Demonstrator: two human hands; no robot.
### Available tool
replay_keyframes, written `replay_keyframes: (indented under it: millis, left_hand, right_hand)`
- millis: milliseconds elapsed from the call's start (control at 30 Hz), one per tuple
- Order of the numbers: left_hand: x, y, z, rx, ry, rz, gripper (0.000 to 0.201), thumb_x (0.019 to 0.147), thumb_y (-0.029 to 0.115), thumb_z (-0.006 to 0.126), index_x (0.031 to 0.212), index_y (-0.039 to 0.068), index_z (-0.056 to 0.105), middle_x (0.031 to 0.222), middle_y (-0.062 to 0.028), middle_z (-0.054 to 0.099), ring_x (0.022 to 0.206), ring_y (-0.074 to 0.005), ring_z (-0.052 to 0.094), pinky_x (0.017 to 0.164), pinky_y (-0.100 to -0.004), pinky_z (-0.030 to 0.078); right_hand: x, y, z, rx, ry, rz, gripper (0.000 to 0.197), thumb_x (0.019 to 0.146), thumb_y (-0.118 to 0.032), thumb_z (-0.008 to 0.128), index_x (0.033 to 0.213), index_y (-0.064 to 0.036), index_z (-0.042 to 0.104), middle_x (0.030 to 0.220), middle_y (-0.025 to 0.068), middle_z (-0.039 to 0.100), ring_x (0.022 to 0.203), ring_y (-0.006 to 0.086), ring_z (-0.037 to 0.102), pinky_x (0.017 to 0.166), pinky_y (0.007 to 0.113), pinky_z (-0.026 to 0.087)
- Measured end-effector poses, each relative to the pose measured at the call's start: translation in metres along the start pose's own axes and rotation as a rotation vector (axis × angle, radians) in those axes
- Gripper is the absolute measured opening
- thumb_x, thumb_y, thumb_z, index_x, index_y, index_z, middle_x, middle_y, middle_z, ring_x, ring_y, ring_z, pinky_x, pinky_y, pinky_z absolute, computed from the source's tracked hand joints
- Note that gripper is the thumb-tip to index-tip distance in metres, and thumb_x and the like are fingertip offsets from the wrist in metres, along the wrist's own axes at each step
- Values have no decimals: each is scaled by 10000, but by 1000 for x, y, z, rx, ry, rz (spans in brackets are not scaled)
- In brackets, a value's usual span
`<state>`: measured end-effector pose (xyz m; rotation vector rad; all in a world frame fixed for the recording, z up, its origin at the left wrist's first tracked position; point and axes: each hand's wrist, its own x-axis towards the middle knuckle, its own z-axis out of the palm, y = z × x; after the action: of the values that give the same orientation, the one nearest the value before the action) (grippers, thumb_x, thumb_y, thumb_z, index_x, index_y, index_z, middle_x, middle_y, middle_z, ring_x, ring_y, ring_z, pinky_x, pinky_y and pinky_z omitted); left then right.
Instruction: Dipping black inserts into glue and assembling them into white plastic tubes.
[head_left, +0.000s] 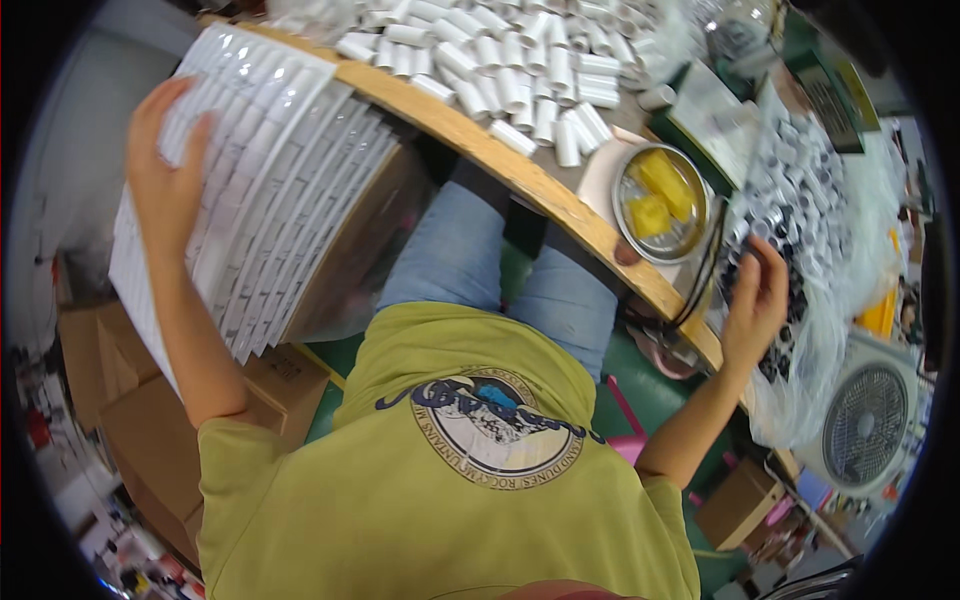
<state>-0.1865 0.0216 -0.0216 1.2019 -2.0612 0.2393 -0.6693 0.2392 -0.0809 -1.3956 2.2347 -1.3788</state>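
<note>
My left hand (168,190) lies on the top tray of a stack of white plastic trays (225,150), its thumb and fingers apart. White pieces sit in rows in the top tray. To the right, my right hand (757,305) is at the near side of a clear plastic bag full of small grey, white and black ring-like caps (790,180). Its thumb and fingers curl toward each other; whatever is between them is too small to make out. Many short white tubes (500,70) lie loose on the wooden-edged table.
A round metal dish (640,245) with yellow chunks stands near the table's wooden edge (490,160). Behind it is a green-and-white box (705,120). A grey fan (865,420) stands at far right. Cardboard boxes (150,450) sit below the trays at left.
</note>
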Motion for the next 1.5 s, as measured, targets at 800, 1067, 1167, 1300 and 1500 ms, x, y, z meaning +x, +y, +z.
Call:
replay_keyframes:
  millis: [800,1067,1167,1300,1500]
  left_hand:
    - [17,191,166,-1646,-725,-584,138,812,-28,636,950,-29,647,836,-111,680,697,-137,654,623,-235,521]
    - [13,212,167,-1818,-740,-628,115,820,-51,630,933,-65,644,822,-145,678,702,-156,660,631,-229,526]
    - [10,218,168,-1813,-741,-547,109,824,-61,620,929,-78,646,822,-158,680,702,-157,660,643,-230,529]
    - [0,221,172,-1864,-852,-589,132,833,-59,618,959,-89,645,838,-171,679,721,-182,672,662,-245,544]
    - [1,227,187,-2140,-967,-779,177,845,-34,620,1018,-71,639,898,-186,676,760,-211,683,683,-260,556]
  right_hand:
    - [24,-49,71,688,-222,185,206,937,-143,577,1090,-4,580,849,-3,604,741,37,515,668,187,409]
    - [17,-60,75,594,-173,42,189,916,-80,597,1085,4,580,840,-16,566,757,35,510,692,186,408]
    - [19,-57,73,655,-197,94,200,877,-49,640,1059,17,588,812,-21,548,745,42,505,688,195,412]
    - [15,-47,54,612,-329,66,318,827,-75,702,1113,1,583,831,-2,567,695,50,527,643,204,427]
    - [14,-8,-13,-366,101,133,251,778,-97,723,1004,-41,628,690,22,549,572,104,517,552,247,444]
